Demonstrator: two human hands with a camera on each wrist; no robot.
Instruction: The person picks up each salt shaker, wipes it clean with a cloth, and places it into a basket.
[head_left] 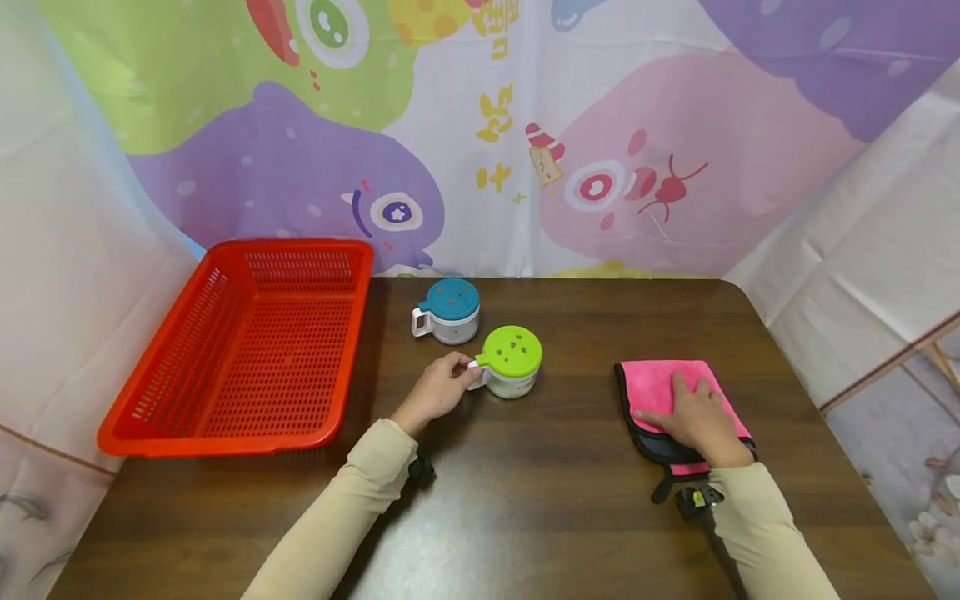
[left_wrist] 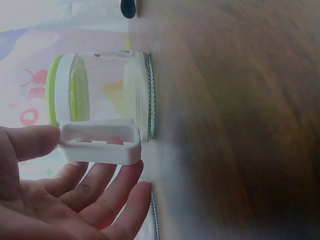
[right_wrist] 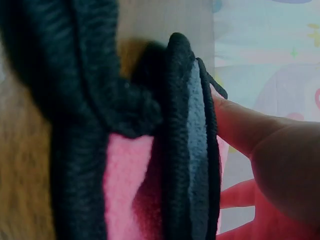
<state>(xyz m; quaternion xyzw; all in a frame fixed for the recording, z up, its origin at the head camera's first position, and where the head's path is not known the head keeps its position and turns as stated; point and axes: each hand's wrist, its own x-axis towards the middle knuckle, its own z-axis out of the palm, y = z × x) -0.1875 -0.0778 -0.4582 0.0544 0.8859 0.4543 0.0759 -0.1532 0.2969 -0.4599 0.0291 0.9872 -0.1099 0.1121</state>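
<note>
Patterned curtain (head_left: 480,237) backs a wood-grain brown table (head_left: 525,483); the green-lidded jar (head_left: 512,367) stands upright near mid-table, its handle (left_wrist: 120,154) facing the left hand (head_left: 438,387), presumably for easy grasp; thumb and fingers pinch that handle; the right hand (head_left: 701,421), fingers spread apart, rests on the folded pink cloth (head_left: 647,379), apparently to steady it.

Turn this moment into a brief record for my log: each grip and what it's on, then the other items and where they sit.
Left grip: holds the white handle of the green-lidded jar
Right grip: rests on the folded pink cloth
Green-lidded jar: upright, lid on
Blue-lidded jar: upright, untouched, behind and left of the green-lidded one
Red basket: left side of the brown table
Backdrop: cartoon print
</note>
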